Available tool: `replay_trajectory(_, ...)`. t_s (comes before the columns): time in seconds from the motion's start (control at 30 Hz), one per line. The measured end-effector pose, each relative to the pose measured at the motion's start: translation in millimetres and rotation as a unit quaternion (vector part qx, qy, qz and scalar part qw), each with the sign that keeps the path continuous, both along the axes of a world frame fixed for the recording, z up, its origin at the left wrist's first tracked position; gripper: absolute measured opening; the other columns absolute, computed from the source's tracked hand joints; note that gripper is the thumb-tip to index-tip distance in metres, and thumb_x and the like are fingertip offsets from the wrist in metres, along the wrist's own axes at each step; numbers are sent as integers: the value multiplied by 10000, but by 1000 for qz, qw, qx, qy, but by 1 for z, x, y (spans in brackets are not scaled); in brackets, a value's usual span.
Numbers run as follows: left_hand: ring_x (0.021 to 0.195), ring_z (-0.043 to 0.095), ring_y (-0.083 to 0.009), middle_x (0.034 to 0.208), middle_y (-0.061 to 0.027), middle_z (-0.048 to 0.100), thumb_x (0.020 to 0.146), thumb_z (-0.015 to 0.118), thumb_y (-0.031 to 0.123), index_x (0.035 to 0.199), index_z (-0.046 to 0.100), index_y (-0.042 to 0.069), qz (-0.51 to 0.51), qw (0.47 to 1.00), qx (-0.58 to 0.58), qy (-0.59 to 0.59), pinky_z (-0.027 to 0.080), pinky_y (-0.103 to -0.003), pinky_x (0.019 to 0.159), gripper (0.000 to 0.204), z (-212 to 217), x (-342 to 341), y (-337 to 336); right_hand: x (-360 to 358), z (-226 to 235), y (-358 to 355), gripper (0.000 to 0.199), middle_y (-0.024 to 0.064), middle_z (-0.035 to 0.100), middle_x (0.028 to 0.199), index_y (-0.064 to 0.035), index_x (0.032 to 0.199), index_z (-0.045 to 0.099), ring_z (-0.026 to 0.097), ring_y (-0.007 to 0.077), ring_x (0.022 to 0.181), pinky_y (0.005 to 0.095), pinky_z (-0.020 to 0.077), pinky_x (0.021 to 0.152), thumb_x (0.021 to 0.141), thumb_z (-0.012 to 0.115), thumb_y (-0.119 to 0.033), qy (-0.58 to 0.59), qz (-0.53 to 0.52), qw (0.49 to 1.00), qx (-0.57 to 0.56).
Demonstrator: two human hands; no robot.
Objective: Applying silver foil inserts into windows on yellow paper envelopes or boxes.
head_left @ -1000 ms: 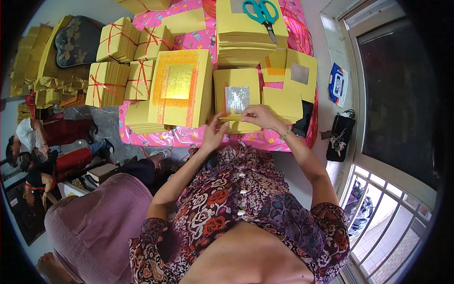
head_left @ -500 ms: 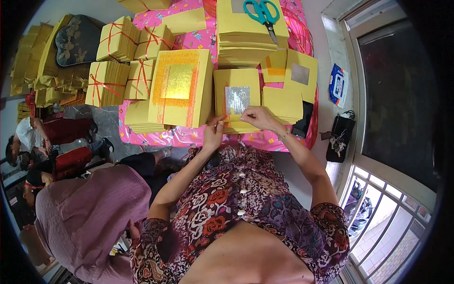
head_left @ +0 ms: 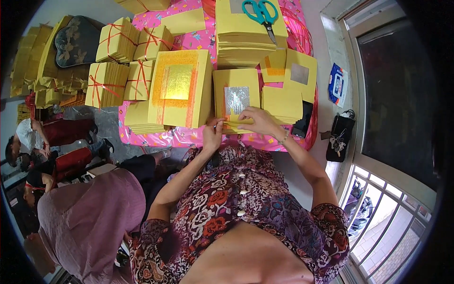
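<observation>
My left hand [head_left: 213, 134] and my right hand [head_left: 255, 121] meet at the near edge of a stack of yellow paper sheets [head_left: 236, 97] with a silver foil square in its middle. Together they pinch and fold a thin yellow sheet [head_left: 235, 125] lying along that edge. The stack rests on a table with a pink patterned cloth [head_left: 189, 137]. Just left of it lies a bigger yellow stack with a gold foil square [head_left: 178, 87].
Bundles of yellow paper tied with red string [head_left: 118, 66] fill the table's left side. Teal scissors [head_left: 262, 13] lie on a tall stack at the back. A person in a mauve top [head_left: 90, 217] sits at my left. A window [head_left: 397, 118] is at the right.
My hands have shifted slightly along the thin sheet at the stack's edge. The person in mauve at my left has leaned further into view.
</observation>
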State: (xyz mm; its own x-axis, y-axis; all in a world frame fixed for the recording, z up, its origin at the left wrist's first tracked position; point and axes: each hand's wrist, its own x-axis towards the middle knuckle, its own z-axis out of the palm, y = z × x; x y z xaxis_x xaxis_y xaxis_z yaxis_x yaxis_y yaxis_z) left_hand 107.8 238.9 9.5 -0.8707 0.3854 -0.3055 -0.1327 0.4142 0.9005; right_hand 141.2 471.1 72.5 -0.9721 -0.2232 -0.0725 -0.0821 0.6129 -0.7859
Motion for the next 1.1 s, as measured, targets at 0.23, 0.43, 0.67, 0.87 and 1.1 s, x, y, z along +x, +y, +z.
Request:
replay_trajectory(0.23, 771, 678, -235, 816, -174, 698, 995, 532, 244, 1068, 687, 42, 27, 1000, 8, 10, 503, -374, 683, 265, 6, 2, 4, 2, -12, -8, 245, 84, 580, 871, -58, 895, 602, 607, 284, 855, 397, 495, 735, 819, 699, -269, 88, 54, 987, 122)
replay_trajectory(0.43, 874, 672, -336, 896, -211, 680, 980, 521, 182, 1194, 600, 22, -40, 997, -67, 21, 511, -422, 742, 279, 37, -1, 8, 1, -23, -9, 186, 85, 576, 824, -58, 862, 599, 613, 284, 780, 406, 500, 672, 846, 657, -234, 129, 63, 979, 143)
replay_trajectory(0.67, 1140, 532, -429, 1362, -248, 463, 798, 591, 1, 1205, 532, 8, -176, 924, -138, 311, 495, -468, 924, 411, 55, -8, 19, -2, -17, -6, 193, 93, 571, 820, -45, 860, 594, 608, 289, 764, 401, 502, 665, 869, 639, -232, 128, 52, 982, 129)
replay_trajectory(0.87, 1006, 588, -404, 1091, -196, 601, 839, 591, 28, 1100, 579, 38, -241, 924, -165, 245, 498, -465, 840, 262, 45, -28, 23, 0, -10, -7, 211, 97, 561, 876, -48, 941, 585, 598, 296, 819, 402, 501, 705, 855, 661, -225, 133, 51, 983, 120)
replay_trajectory(1.1, 838, 603, -425, 940, -229, 594, 798, 594, -28, 1037, 573, -10, -190, 947, -86, 244, 496, -481, 729, 240, 40, -35, 27, 4, -4, -11, 348, 126, 555, 1028, -57, 1119, 528, 585, 320, 914, 415, 497, 768, 831, 676, -184, 160, 9, 974, 163)
